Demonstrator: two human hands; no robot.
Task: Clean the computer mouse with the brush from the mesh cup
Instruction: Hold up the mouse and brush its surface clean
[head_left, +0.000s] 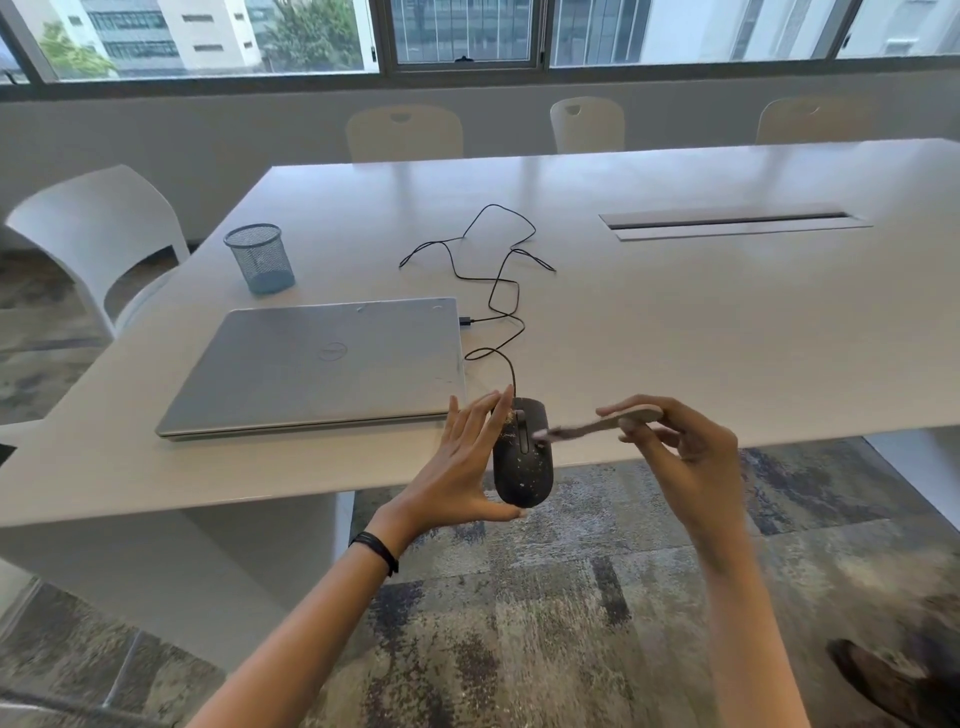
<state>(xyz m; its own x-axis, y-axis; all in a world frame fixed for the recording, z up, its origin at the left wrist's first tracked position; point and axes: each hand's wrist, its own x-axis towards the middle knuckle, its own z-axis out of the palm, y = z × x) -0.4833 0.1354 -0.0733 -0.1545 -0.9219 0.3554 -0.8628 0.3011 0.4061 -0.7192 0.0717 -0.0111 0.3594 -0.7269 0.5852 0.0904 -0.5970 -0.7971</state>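
At the near edge of the white table (675, 322), in the head view, I see the left hand (462, 462) gripping the black computer mouse (522, 457), lifted and speckled with debris. The right hand (680, 441) pinches a pale brush (602, 423), its bristles touching the mouse near the wheel. The blue mesh cup (258, 258) stands beyond the closed laptop (322, 364), where the mouse's cable (498, 291) plugs in.

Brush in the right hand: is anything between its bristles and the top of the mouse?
Nothing visible. The right hand holds the brush with its bristle end at the mouse, beside the scroll wheel. The left hand grips the mouse from its left side and near end, so its fingers leave the speckled top exposed.
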